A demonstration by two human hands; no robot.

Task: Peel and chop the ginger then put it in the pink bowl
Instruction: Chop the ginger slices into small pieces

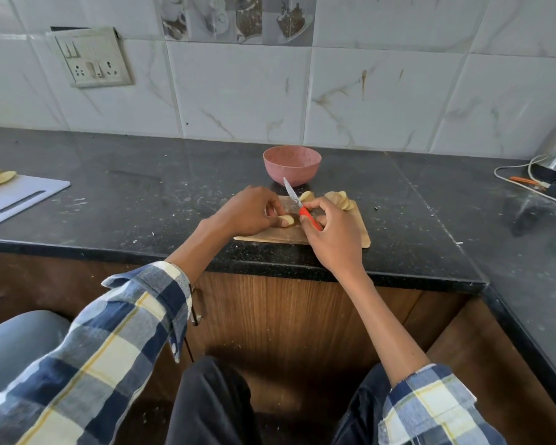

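While chopping is under way, the left hand (247,211) pinches a ginger piece (286,220) on the wooden board (361,231). The right hand (329,234) grips a red-handled knife (299,207), blade raised. Cut slices (339,199) lie behind. The pink bowl (292,164) waits just beyond, seemingly empty. Next, probably lower the blade beside the fingertips.

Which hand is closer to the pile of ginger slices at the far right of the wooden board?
Right. The right hand, holding the knife, sits just beside the ginger slices. The left hand holds a ginger piece farther left on the board.
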